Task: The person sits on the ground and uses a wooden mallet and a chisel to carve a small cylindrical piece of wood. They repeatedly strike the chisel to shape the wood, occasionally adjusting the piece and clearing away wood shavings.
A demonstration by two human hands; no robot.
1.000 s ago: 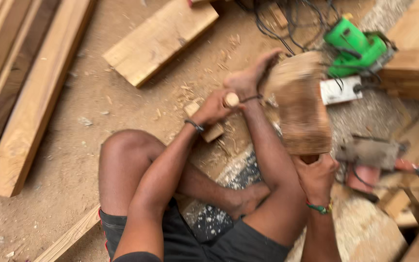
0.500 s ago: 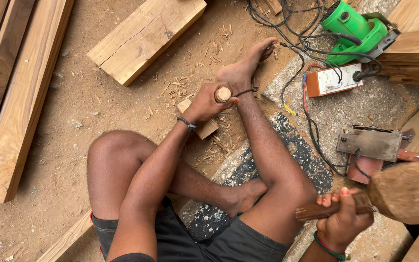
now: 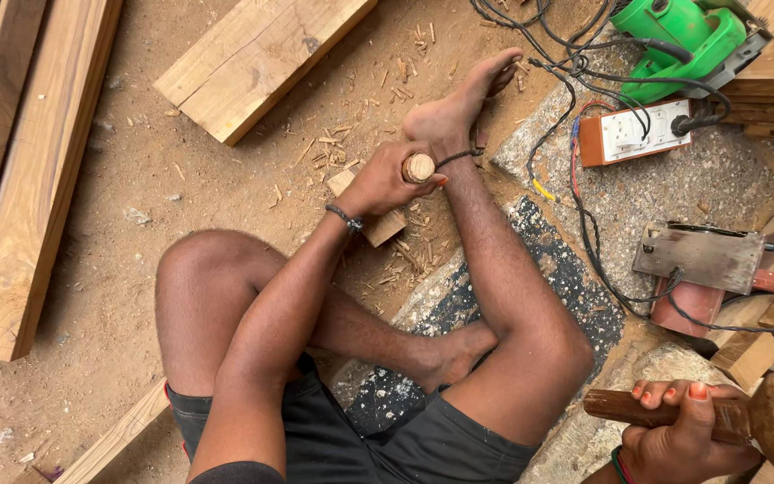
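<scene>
Left hand round chisel handle, mallet well apart.

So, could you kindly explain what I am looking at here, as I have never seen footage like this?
This is one view from a camera worn on a person's head, looking down at their own bare hands and legs as they sit on a sandy floor. The left hand grips a round wooden chisel handle upright over a small wood block. The right hand holds a wooden mallet. Around them lie planks, wood chips, a green power tool and a socket box.
</scene>
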